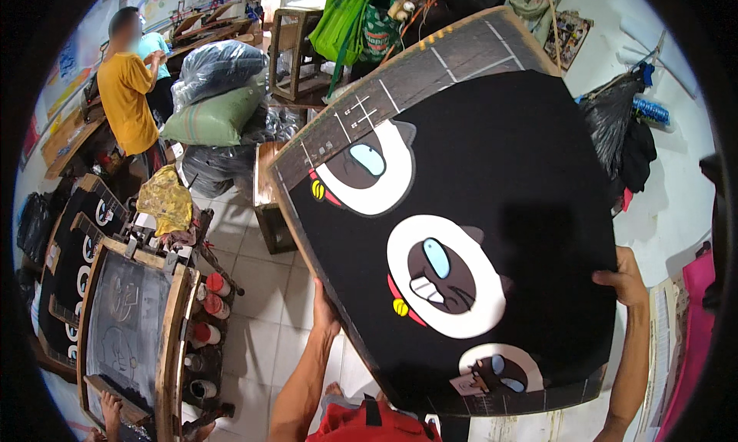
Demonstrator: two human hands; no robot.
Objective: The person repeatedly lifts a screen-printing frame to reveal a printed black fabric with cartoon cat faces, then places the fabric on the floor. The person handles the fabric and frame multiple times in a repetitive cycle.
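The board point(486, 51), a broad slab with pale wooden edges and a dark, scuffed face ruled in white lines, slants in front of the person, above the tiled floor point(257, 288). Over most of it lies matte black cloth point(553, 157), smooth and curved along its upper edge, bearing three flat, crisp-edged prints point(487, 304): white rounded faces with pale blue eyes and touches of red and yellow. The left grip point(326, 313) is closed on the board's left edge, its fingers hidden behind. The right grip point(624, 280) clamps the right edge, thumb pressed on the cloth. To the left lies a screen point(123, 311), grey mesh in a wooden frame, beside red-lidded jars point(216, 307).
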